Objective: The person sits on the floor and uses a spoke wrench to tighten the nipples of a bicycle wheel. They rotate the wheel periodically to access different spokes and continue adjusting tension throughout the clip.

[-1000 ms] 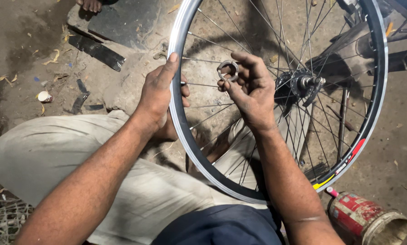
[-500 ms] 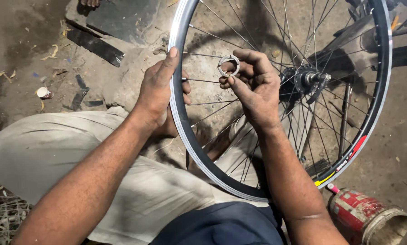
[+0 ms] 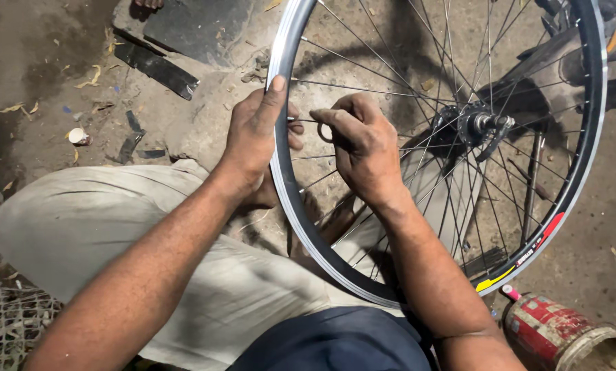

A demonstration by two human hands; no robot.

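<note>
A bicycle wheel with a silver and black rim (image 3: 280, 172) and thin spokes stands upright in front of me, its hub (image 3: 483, 125) at the right. My left hand (image 3: 253, 137) clasps the rim from outside, thumb up along it. My right hand (image 3: 363, 148) reaches between the spokes and pinches a small round metal spoke wrench (image 3: 323, 132) close to the rim, on a spoke by my left fingers. My knee in light trousers (image 3: 115, 220) lies under the wheel.
A dented red tin can (image 3: 562, 333) lies at the lower right beside the wheel. Black rubber strips (image 3: 160, 69) and scraps litter the dirt ground at the upper left. A wire mesh (image 3: 5, 323) shows at the lower left corner. The bicycle frame (image 3: 562, 69) is behind the hub.
My right hand has turned over and dropped slightly toward the rim, so the round wrench is now mostly covered by its fingers. The left hand keeps its hold on the rim.
</note>
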